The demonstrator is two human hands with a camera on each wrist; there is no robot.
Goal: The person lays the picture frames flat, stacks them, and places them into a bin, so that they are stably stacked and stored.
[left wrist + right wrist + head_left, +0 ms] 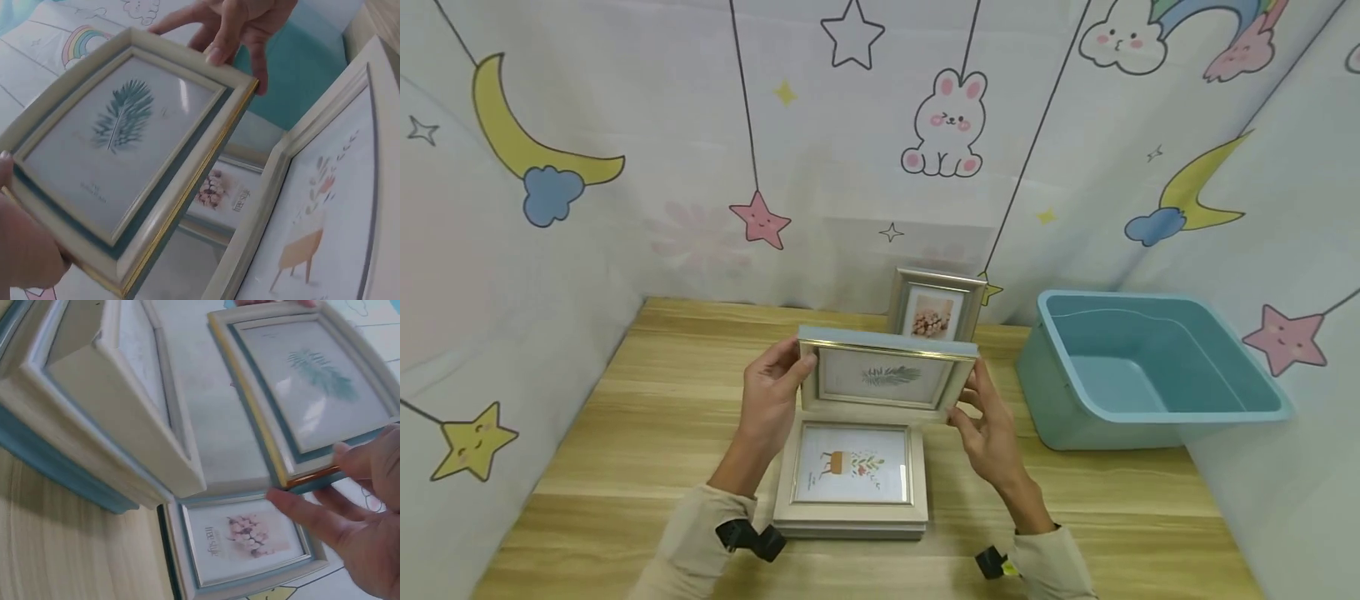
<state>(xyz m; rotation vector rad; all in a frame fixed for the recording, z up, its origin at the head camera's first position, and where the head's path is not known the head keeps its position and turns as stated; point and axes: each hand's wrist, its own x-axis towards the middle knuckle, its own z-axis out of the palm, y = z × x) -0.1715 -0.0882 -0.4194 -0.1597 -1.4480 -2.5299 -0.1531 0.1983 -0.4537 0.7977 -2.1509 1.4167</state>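
My head view is bright and evenly lit, with only soft shadows under the stacked cream picture frames (850,475) and wide-angle bending at the edges. Both wrist views look dimmer and softly blurred, and pale glare streaks the glass of the leaf-print cream-and-teal frame (122,156).

The lifted frame (886,371) hides the standing frame's (936,307) foot and the stack's (852,479) far edge
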